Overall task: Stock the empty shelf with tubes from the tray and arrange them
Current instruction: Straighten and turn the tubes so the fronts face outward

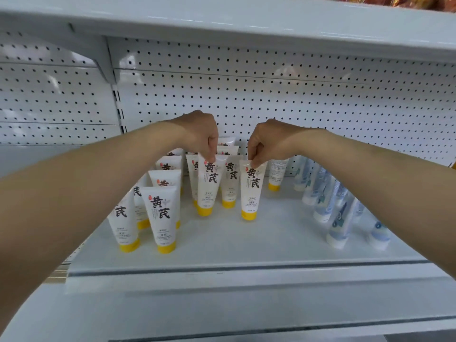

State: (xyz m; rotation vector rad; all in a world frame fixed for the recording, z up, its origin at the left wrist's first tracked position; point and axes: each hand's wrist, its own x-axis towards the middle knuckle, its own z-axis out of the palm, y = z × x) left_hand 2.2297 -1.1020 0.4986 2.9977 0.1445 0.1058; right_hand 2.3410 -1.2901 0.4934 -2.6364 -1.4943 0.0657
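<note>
Several white tubes with yellow caps stand cap-down on the white shelf (246, 245). My left hand (199, 134) pinches the top edge of one such tube (208, 186) in the middle rows. My right hand (269, 141) pinches the top of another tube (251, 191), which stands a little apart to the right. More of these tubes stand in rows at the left, with the nearest one (162, 218) in front. No tray is in view.
A row of white-and-blue tubes (340, 213) runs along the right side of the shelf. A perforated back panel (296, 99) closes the rear, and an upper shelf (222, 23) hangs overhead. Bare shelf surface lies in front of the held tubes.
</note>
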